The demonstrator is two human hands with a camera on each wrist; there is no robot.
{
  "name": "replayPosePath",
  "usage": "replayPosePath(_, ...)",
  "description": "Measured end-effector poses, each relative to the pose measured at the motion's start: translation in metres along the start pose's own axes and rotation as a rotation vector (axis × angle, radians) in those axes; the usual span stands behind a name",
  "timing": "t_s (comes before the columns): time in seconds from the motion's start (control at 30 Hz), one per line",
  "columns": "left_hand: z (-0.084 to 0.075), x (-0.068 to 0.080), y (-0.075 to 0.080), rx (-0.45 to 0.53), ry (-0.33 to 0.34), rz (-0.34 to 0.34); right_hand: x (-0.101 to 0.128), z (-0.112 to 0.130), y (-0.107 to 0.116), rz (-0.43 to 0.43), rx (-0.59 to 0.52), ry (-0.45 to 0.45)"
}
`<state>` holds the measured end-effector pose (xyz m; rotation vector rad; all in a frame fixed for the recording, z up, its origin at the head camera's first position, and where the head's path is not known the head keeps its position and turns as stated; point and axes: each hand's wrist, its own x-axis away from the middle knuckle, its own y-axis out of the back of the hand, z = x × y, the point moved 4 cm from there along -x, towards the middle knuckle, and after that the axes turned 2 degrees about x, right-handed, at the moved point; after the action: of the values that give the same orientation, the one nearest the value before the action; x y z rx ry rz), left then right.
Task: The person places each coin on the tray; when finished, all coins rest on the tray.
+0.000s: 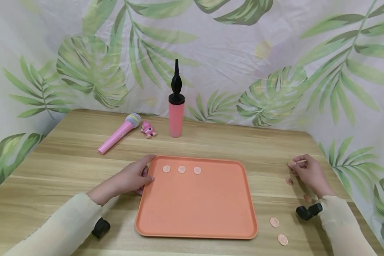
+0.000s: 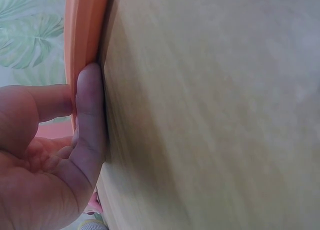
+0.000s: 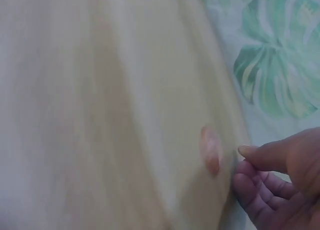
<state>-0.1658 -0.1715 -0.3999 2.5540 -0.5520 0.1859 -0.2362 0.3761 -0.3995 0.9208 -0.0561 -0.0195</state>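
Observation:
My left hand [image 1: 136, 176] grips the left rim of an orange tray [image 1: 195, 206], thumb on top and fingers against its outer side. In the left wrist view, the fingers [image 2: 90, 104] lie along the tray's edge [image 2: 85, 34], low over the wood. Three copper-coloured coins [image 1: 181, 169] lie in a row near the tray's far rim. Over at the right, my right hand [image 1: 308, 172] has thumb and fingers pinched together at a coin [image 1: 290, 164]. Another coin [image 1: 289, 181] lies just below that hand; one coin [image 3: 211, 151] shows beside the curled fingers in the right wrist view.
More coins [image 1: 274, 222] lie on the wooden table [image 1: 217, 142] right of the tray, some near my right sleeve. Behind the tray are a pink microphone [image 1: 118, 135], a small pink bear figure [image 1: 148, 129] and an upright pink-and-black hand pump [image 1: 176, 117]. Leaf-patterned cloth hangs behind.

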Motion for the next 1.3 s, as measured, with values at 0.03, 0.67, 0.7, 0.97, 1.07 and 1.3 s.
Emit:
replayPosePath(0.03, 0.0, 0.0, 0.0, 0.003, -0.001, 0.001, -0.001, 0.001, 0.0, 0.004, -0.016, -0.012)
replayPosePath(0.67, -0.002, 0.001, 0.0, 0.002, 0.011, -0.001, 0.011, 0.109, -0.068, 0.268, -0.358, 0.163)
replayPosePath(0.7, -0.002, 0.0, 0.0, -0.002, 0.011, -0.002, 0.011, 0.113, -0.072, 0.281, -0.361, 0.169)
replayPosePath(0.97, -0.003, 0.003, 0.001, -0.007, -0.003, -0.004, 0.013, 0.139, -0.099, 0.353, -0.359, 0.196)
replayPosePath(1.07, -0.002, 0.003, 0.0, -0.009, -0.014, -0.006, 0.015, 0.147, -0.108, 0.379, -0.343, 0.216)
replayPosePath(1.3, -0.001, 0.002, 0.0, -0.003, 0.014, -0.006, 0.018, 0.164, -0.129, 0.437, -0.352, 0.262)
